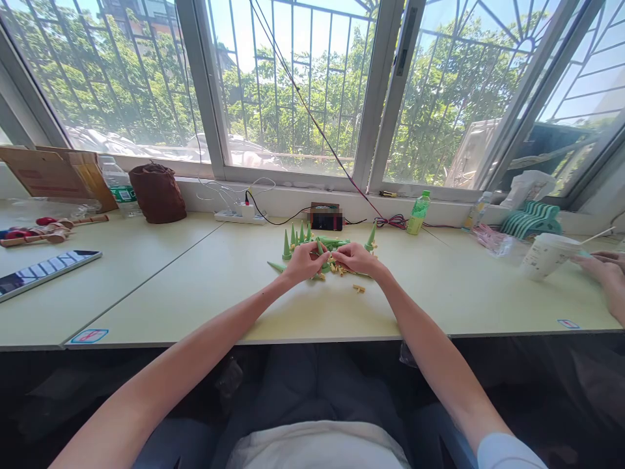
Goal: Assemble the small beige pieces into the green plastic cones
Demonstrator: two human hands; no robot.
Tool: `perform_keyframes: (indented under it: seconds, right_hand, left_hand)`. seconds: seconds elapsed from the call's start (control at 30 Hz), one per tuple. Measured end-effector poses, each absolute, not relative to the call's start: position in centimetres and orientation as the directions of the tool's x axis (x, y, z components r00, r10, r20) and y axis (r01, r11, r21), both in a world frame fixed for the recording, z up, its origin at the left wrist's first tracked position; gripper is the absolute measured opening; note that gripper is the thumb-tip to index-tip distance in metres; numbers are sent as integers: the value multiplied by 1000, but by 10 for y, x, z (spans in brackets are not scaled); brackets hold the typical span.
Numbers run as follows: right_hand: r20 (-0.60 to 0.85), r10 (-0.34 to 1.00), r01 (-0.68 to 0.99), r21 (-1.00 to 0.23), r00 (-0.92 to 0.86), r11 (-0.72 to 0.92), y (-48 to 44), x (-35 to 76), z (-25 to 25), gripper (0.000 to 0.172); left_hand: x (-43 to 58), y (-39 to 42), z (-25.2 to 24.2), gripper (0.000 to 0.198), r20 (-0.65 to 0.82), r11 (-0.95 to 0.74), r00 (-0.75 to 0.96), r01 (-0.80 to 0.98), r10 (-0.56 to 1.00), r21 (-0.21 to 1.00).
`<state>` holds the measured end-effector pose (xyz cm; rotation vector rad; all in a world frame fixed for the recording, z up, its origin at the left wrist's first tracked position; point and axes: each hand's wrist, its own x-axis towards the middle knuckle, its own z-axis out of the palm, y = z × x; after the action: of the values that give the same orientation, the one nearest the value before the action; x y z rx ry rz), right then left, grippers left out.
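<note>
Over the middle of the table my left hand [303, 262] is closed on a green cone [319, 246], held with its tip up. Close beside it, my right hand [357, 258] pinches near the cone's lower end; whatever its fingertips hold is too small to make out. Several green cones stand upright behind my left hand, among them one cone [286, 246] at the row's left end. Another cone [372, 237] stands behind my right hand, and one cone [277, 266] lies on its side. Small yellow pieces are heaped under my hands, and one yellow piece [359, 288] lies apart in front.
A phone [327, 220] leans behind the cones, near a power strip [240, 216] and a green bottle [418, 213]. To the right are teal hangers [532, 220], a paper cup [549, 255] and another person's hand [605, 270]. A tablet [46, 273] and brown bag [157, 193] are left.
</note>
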<state>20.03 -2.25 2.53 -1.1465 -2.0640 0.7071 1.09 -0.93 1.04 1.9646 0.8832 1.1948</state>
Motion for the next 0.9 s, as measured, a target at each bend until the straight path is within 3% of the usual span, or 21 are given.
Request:
perform_keyframes:
  seconds: [0.23, 0.43, 0.9]
  right_hand:
    - [341, 860, 453, -742, -379, 494, -18, 201, 22, 34]
    - [366, 847, 496, -691, -386, 525, -15, 203, 21, 28]
    - [330, 866, 538, -684, -375, 493, -19, 200, 23, 44]
  left_hand:
    - [10, -7, 11, 21, 432, -494, 296, 178, 852, 851]
    - [9, -5, 8, 20, 419, -504, 367, 175, 831, 846]
    - [9, -7, 9, 21, 463, -565, 410, 170, 785, 807]
